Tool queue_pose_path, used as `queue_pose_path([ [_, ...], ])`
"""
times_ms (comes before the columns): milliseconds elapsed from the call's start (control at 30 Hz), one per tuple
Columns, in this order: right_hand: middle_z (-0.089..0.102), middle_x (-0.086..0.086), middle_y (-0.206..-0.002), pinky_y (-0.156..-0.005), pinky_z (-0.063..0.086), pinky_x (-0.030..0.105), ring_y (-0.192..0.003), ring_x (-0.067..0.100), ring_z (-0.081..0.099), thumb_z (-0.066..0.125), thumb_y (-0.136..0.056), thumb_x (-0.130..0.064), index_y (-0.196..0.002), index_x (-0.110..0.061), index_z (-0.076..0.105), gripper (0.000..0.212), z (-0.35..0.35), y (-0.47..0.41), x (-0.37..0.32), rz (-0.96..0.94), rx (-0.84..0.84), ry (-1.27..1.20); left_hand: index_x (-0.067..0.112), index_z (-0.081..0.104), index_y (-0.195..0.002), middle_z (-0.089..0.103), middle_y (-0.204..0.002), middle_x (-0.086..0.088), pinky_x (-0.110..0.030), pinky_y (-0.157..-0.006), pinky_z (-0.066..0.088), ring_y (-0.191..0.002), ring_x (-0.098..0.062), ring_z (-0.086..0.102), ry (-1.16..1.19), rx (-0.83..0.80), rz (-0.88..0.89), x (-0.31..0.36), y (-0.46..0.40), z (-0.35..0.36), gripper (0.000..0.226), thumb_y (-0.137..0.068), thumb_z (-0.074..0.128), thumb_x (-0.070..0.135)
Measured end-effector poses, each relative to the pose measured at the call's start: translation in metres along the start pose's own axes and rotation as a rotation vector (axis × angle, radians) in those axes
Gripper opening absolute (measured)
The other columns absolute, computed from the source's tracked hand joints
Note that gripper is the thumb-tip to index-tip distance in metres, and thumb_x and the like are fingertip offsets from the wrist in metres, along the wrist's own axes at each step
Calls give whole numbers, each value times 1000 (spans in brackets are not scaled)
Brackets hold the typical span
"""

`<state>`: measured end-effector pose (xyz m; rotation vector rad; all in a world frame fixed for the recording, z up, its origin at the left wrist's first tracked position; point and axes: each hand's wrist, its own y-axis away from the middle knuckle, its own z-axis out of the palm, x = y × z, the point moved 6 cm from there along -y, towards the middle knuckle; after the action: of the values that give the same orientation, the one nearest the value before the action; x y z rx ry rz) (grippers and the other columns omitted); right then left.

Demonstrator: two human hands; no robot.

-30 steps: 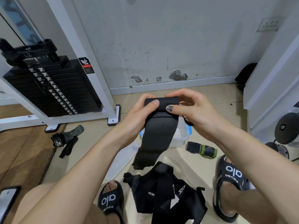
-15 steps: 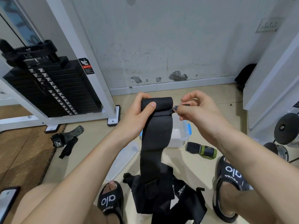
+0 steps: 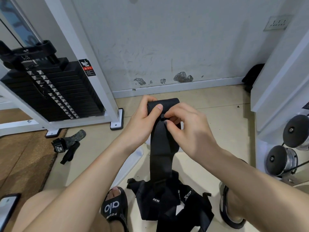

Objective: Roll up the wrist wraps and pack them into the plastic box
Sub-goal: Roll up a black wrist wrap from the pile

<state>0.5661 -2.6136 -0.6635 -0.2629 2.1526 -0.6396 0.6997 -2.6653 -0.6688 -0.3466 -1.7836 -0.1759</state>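
Note:
I hold a long black wrist wrap (image 3: pixel 161 148) up in front of me, its top end rolled into a short cylinder. My left hand (image 3: pixel 143 118) grips the roll from the left, thumb pressed on its front. My right hand (image 3: pixel 187 128) pinches the wrap just under the roll, thumb and fingers closed on the fabric. The wrap's tail hangs down to a heap of more black wraps (image 3: pixel 168 203) on the floor between my feet. The plastic box is almost fully hidden behind my hands and the wrap; its clear lid (image 3: pixel 130 163) lies on the floor under my left forearm.
A weight-stack machine (image 3: pixel 50 91) stands at left with its white frame foot (image 3: pixel 117 119) near my left hand. Lifting straps (image 3: pixel 68 144) lie on the floor at left. Dumbbell ends (image 3: pixel 282 159) sit at right. A phone (image 3: pixel 6 208) rests by my left knee.
The roll and both hands have shifted slightly. My right hand moved from the roll's right end to the front of the wrap below the roll. The hanging tail now reaches the heap.

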Motion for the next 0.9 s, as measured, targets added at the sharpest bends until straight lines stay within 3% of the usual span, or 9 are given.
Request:
queue_pose_path([
  [100,64,-1,-103,-82,51,34,-88,12,60,61,-86,-4,-104,-8,72,22,3,2,0,-17,-80,33,22,50,-116,65,-90,7,-17,-75,48,-81,-3,59,-6,-10,-9,-3,0,-1,14,-107,52,32],
  [200,61,-4,-109,-86,48,36,-99,19,57,58,-83,-5,-113,-11,70,33,5,3,-2,-32,-154,97,22,49,-115,64,-83,15,-22,-77,49,-80,-4,60,-19,-12,-5,-4,0,-4,16,-106,53,34],
  [333,59,-3,-116,-89,43,34,-105,22,52,54,-80,-4,-123,-12,71,47,3,7,-6,-42,-204,121,29,49,-116,71,-98,-3,-46,-92,55,-90,-14,66,-22,-17,3,-5,1,-7,16,-105,56,37],
  [433,53,1,-119,-91,41,31,-106,24,49,53,-76,2,-128,-13,70,57,5,11,-6,-49,-244,137,37,50,-112,73,-103,-8,-55,-95,55,-93,-20,69,14,-39,13,-4,2,-10,17,-97,58,40],
  [600,47,-6,-116,-92,30,8,-110,17,41,48,-72,-6,-127,-25,72,64,0,7,2,123,-289,13,35,49,-114,68,-106,-18,-63,-94,50,-92,-29,64,20,-104,50,-3,4,-7,18,-97,58,33],
  [700,42,-4,-118,-96,28,6,-113,15,38,49,-72,-8,-130,-33,69,67,0,6,5,183,-355,-30,35,48,-114,66,-94,-6,-57,-82,52,-84,-24,59,-11,-105,71,-5,3,-9,17,-101,57,31],
  [767,39,-1,-117,-100,31,11,-116,13,39,53,-75,0,-129,-38,67,68,-1,6,6,213,-370,-68,33,48,-115,64,-89,2,-42,-75,49,-80,-17,57,-29,-86,86,-5,-1,-12,15,-105,56,25],
  [833,45,3,-118,-96,41,14,-114,7,48,59,-77,4,-117,-36,70,57,-11,-1,10,323,-241,-197,30,47,-115,63,-88,6,-35,-76,50,-81,-14,58,-14,-80,87,-5,-3,-15,16,-106,55,20],
  [900,53,10,-123,-93,51,23,-110,12,60,70,-79,-9,-110,-31,67,38,-22,-8,21,502,-90,-374,30,48,-114,60,-86,4,-35,-76,48,-80,-15,56,-16,-99,83,-4,-3,-14,15,-106,56,19],
])
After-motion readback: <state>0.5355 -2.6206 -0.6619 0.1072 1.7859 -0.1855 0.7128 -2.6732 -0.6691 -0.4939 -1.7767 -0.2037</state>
